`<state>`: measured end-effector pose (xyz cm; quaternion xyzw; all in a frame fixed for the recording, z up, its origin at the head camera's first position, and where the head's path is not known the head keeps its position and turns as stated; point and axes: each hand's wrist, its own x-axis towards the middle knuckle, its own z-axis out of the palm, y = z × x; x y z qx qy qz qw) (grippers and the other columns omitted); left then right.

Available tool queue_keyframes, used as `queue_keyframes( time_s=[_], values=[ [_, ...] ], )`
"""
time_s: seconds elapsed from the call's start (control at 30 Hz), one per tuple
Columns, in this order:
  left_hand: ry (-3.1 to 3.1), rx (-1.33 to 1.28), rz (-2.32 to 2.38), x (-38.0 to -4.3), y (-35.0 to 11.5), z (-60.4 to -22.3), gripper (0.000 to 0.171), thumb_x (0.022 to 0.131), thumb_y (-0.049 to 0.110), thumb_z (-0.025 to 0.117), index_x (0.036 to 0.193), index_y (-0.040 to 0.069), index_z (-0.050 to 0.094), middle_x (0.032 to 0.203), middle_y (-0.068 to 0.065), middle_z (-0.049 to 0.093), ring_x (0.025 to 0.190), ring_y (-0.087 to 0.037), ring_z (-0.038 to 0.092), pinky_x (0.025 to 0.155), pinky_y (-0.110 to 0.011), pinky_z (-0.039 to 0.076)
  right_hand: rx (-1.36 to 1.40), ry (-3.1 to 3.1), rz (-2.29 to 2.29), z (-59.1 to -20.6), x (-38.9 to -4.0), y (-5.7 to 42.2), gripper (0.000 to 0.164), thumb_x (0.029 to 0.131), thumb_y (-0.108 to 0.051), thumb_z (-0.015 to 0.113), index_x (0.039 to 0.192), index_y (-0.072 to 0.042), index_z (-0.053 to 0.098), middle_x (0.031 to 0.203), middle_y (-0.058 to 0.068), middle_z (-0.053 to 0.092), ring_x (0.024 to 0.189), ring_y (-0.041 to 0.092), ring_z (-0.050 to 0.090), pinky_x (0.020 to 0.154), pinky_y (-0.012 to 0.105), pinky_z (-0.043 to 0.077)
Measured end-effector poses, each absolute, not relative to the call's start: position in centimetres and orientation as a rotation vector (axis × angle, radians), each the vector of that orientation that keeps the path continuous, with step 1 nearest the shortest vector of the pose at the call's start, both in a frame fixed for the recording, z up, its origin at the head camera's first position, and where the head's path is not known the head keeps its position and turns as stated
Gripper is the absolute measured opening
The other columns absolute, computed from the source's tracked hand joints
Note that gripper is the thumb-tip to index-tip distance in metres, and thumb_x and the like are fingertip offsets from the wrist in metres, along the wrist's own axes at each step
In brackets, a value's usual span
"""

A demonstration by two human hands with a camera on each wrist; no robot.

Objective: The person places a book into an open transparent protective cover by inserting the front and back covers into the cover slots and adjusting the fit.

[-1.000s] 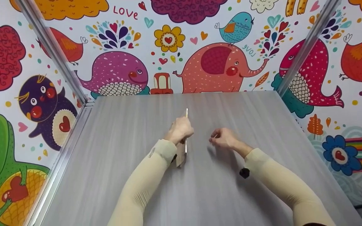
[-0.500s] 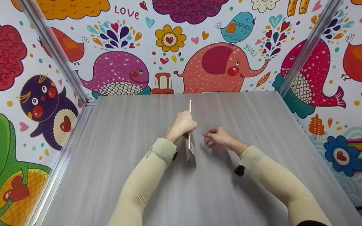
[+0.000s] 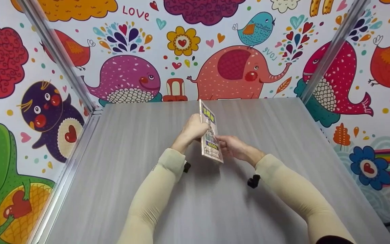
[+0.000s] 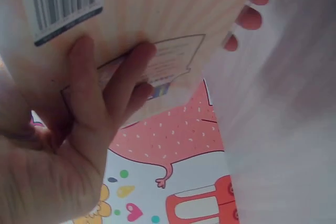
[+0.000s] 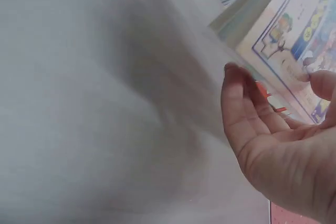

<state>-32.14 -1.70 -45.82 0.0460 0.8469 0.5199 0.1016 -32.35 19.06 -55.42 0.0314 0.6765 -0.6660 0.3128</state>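
My left hand [image 3: 194, 130] holds a thin book [image 3: 212, 149] upright above the table, its illustrated cover turned to the right. In the left wrist view, fingers [image 4: 86, 77] lie across the pale striped back cover, beside a barcode [image 4: 65, 3]. My right hand [image 3: 238, 149] is at the book's right edge. The right wrist view has its thumb [image 5: 323, 83] by the front cover [image 5: 283, 35], with the other fingers loosely bent near the lower edge. Whether the right fingertips press on the book cannot be made out.
A grey wood-grain table [image 3: 141, 135] lies beneath both hands. Cartoon-printed panels [image 3: 181, 74] stand behind and at both sides, with metal posts [image 3: 59, 57] at the corners. A black wrist device [image 3: 254, 181] hangs below the right cuff.
The left hand has lifted and turned the book, from edge-on to showing its cover. My right hand has moved left, up to the book's edge.
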Motion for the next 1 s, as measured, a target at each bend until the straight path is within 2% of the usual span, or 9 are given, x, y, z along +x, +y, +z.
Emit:
queue_keyframes(
  time_s=[0.13, 0.27, 0.43, 0.53, 0.67, 0.83, 1.0],
  values=[
    [2.42, 0.151, 1.659, -32.5, -2.3, -46.4, 0.042, 0.101, 0.003, 0.057, 0.141, -0.009, 0.063, 0.116, -0.029, 0.081, 0.087, -0.032, 0.085, 0.065, -0.034, 0.069, 0.08, 1.789, -1.774, -55.3, -32.7, 19.1, 0.025, 0.119, -0.026, 0.047, 0.114, -0.012, 0.068, 0.083, -0.005, 0.078, 0.073, 0.009, 0.074, 0.074, 0.028, 0.063],
    [2.393, 0.129, 1.738, -32.8, -2.7, -47.3, 0.039, 0.1, 0.004, 0.058, 0.136, -0.008, 0.064, 0.113, -0.027, 0.08, 0.079, -0.025, 0.081, 0.064, -0.031, 0.068, 0.091, 1.831, -1.767, -55.4, -32.8, 19.3, 0.02, 0.118, -0.021, 0.051, 0.122, -0.008, 0.065, 0.083, -0.003, 0.077, 0.069, 0.009, 0.071, 0.069, 0.028, 0.063],
    [2.473, 0.064, 1.704, -33.1, -3.3, -48.7, 0.036, 0.1, 0.008, 0.059, 0.134, -0.003, 0.062, 0.112, -0.02, 0.075, 0.079, -0.018, 0.073, 0.068, -0.025, 0.062, 0.092, 1.879, -1.758, -55.3, -32.8, 20.0, 0.023, 0.114, -0.017, 0.058, 0.132, -0.004, 0.065, 0.083, -0.002, 0.081, 0.069, 0.009, 0.075, 0.069, 0.029, 0.064],
    [2.5, 0.035, 1.671, -33.3, -3.7, -49.6, 0.039, 0.102, 0.013, 0.06, 0.138, -0.003, 0.06, 0.116, -0.02, 0.072, 0.085, -0.019, 0.071, 0.073, -0.026, 0.059, 0.08, 1.904, -1.761, -55.2, -32.8, 20.5, 0.022, 0.113, -0.017, 0.061, 0.13, -0.004, 0.066, 0.086, -0.002, 0.083, 0.072, 0.01, 0.077, 0.069, 0.028, 0.064],
    [2.497, 0.001, 1.659, -33.4, -4.3, -50.7, 0.044, 0.101, 0.016, 0.066, 0.14, -0.004, 0.059, 0.12, -0.022, 0.072, 0.09, -0.021, 0.073, 0.078, -0.028, 0.062, 0.069, 1.944, -1.768, -55.2, -33.0, 21.0, 0.017, 0.112, -0.016, 0.064, 0.124, -0.004, 0.069, 0.088, -0.002, 0.083, 0.074, 0.011, 0.077, 0.068, 0.027, 0.064],
    [2.533, -0.037, 1.577, -33.2, -5.1, -51.8, 0.048, 0.094, 0.011, 0.074, 0.137, -0.006, 0.061, 0.121, -0.023, 0.073, 0.092, -0.024, 0.075, 0.08, -0.033, 0.068, 0.084, 2.006, -1.753, -55.5, -33.3, 21.5, 0.017, 0.11, -0.014, 0.067, 0.123, -0.003, 0.069, 0.088, -0.002, 0.082, 0.074, 0.011, 0.076, 0.069, 0.027, 0.064],
    [2.581, 0.0, 1.419, -33.4, -5.6, -53.6, 0.066, 0.085, 0.011, 0.087, 0.144, -0.004, 0.06, 0.13, -0.023, 0.072, 0.111, -0.031, 0.072, 0.099, -0.046, 0.065, 0.117, 2.046, -1.71, -56.4, -33.4, 21.5, 0.011, 0.107, -0.012, 0.07, 0.115, -0.005, 0.068, 0.09, -0.002, 0.076, 0.075, 0.011, 0.068, 0.07, 0.03, 0.063]
  ],
)
